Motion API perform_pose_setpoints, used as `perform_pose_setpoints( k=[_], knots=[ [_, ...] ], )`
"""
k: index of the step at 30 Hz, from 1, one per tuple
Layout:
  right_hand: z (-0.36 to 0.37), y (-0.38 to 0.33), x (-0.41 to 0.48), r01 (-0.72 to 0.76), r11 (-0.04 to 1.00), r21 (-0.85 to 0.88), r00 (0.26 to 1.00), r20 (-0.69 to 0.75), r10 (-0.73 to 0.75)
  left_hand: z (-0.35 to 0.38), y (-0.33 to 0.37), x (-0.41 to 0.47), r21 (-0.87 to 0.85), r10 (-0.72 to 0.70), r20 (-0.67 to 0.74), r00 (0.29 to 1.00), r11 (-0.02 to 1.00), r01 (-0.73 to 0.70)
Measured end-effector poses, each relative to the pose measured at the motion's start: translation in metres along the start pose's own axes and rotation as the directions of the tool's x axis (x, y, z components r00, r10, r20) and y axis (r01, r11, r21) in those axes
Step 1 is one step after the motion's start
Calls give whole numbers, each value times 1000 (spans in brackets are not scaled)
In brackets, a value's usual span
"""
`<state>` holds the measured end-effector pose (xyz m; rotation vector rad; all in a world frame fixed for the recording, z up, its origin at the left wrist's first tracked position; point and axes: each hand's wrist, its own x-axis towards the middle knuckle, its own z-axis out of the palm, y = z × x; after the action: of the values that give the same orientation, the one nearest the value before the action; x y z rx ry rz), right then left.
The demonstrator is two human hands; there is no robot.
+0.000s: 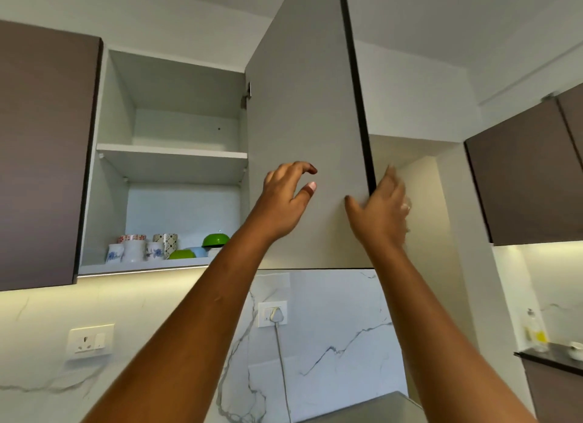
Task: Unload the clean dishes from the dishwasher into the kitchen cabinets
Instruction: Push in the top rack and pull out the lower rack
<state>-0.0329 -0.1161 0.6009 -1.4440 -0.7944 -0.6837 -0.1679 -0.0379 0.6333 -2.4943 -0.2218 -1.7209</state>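
Against the open cabinet door (303, 91), both hands are raised. Right hand (383, 208): the door's free edge is gripped, thumb on the inner face, fingers wrapped behind. Left hand (285, 198): fingers loosely curled, nothing held; contact with the door cannot be told. The gripped edge runs upright, and the hinge lies left of both hands. Mugs (134, 250) and green bowls (215, 239) are stowed on the lower shelf (142, 267), down-left of the left hand, the nearer one. No dish is carried. Judged: any closing swing would go leftward.

Both forearms are bare, and the left hand (284, 198) shows a pale pink thumbnail and a dark fingertip.
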Motion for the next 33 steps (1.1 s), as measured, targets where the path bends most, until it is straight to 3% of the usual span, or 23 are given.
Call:
perform_pose_setpoints(
  k=[2, 7, 12, 17, 22, 27, 30, 33],
  knots=[
    [-1, 9, -5, -90, 969, 231, 986, 157, 54, 4, 13, -5, -15, 7, 33, 999, 1000, -6],
    [1, -2, -27, 28, 961, 277, 983, 167, -77, 16, 29, -30, -124, -60, 105, 993, 990, 73],
    [21, -48, -93, 166, 868, 469, 954, 147, -261, -6, 24, -46, -389, -204, -27, 979, 904, 177],
    [72, -99, -164, 259, 688, 678, 853, 172, -492, -81, -10, -67, -502, -354, -107, 929, 826, 257],
    [143, -128, -212, 359, 705, 612, 728, 289, -622, -129, -71, -94, -201, -376, -307, 874, 923, 327],
    [212, -135, -227, 526, 728, 440, 570, 453, -685, -154, -161, -128, 190, -327, -489, 809, 865, 465],
    [266, -130, -214, 553, 771, 315, 581, 518, -628, -169, -221, -145, 322, -276, -452, 848, 836, 444],
    [320, -124, -201, 644, 755, 123, 615, 504, -606, -189, -276, -154, 583, -251, -323, 913, 707, 400]
  ],
)
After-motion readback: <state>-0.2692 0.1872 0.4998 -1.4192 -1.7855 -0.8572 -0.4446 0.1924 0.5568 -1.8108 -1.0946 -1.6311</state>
